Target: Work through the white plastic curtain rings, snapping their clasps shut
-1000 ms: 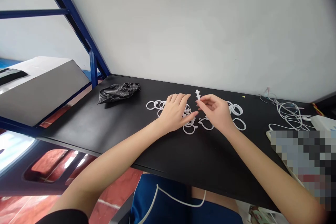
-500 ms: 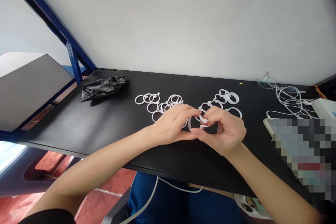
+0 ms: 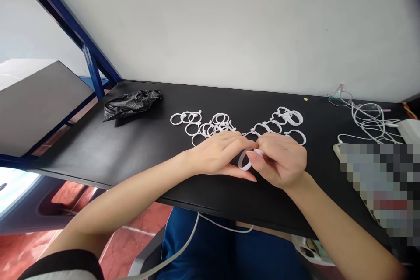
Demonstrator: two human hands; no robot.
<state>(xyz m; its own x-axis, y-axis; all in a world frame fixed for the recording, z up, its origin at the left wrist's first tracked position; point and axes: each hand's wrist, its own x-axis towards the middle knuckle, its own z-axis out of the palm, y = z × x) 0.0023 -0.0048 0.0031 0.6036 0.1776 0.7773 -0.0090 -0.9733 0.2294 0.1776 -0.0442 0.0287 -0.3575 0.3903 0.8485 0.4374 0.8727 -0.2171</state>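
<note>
The right hand [image 3: 284, 159] curls into a fist, thumb pressed at the joint of a white plastic ring [image 3: 244, 166]. On that ring's left, the left hand [image 3: 218, 152] faces palm down, fingers and thumb parted around it; I cannot tell whether they grip. Well right of the ring, a pixelated item [image 3: 377, 183] shows unreadable markings. Beyond the ring, loose white rings [image 3: 288, 116] cluster left and right; farther left lies a crumpled black plastic bag [image 3: 133, 104], contents hidden.

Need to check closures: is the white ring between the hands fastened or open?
Cannot tell: part of the white ring shows, but the right hand covers much of the rest, hiding whether its ends join.
</note>
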